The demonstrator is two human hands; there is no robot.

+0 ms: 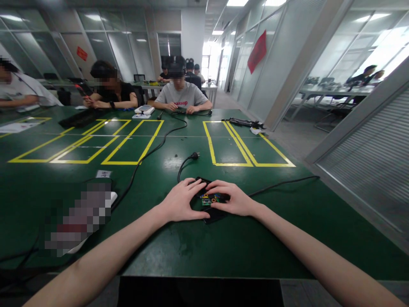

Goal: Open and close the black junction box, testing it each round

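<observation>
A small black device [209, 200] with its case open lies on the green table [191, 247] just in front of me. Its circuit board, with green, yellow and orange parts, shows between my hands. My left hand [180, 201] cups the device's left side, thumb stretched under it. My right hand [230, 198] lies over its right side, fingers curled on the top edge. A black cable [283, 184] runs from the device to the right. Another black cord with a plug [194, 156] curves away just beyond my fingers.
Yellow tape rectangles [223, 145] mark the table. A long black cable [150, 151] crosses it toward the far side. A blurred white object [79, 217] lies at my left. Several people sit at the far edge, working. A black tool [244, 123] lies far right. Glass walls surround the room.
</observation>
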